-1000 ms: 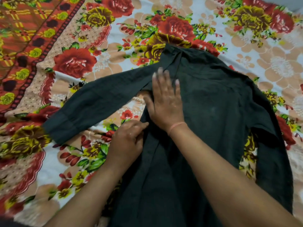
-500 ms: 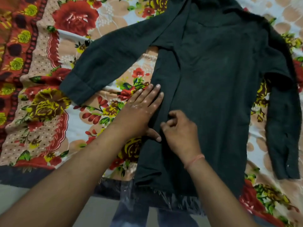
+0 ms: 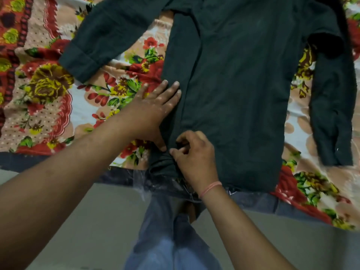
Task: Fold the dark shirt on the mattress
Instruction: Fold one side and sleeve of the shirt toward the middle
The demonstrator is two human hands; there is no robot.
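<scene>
Dark shirt [image 3: 239, 90] spread flat on the mattress [image 3: 44, 106]
Deep green-black, long-sleeved; hem at the near edge; one sleeve angled out to the left, the other hanging straight down on the right; left side edge bunched near the hem.

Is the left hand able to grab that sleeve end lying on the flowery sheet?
Probably yes. The left hand lies flat on the shirt edge, and only bare flowery sheet lies between it and the cuff.
</scene>
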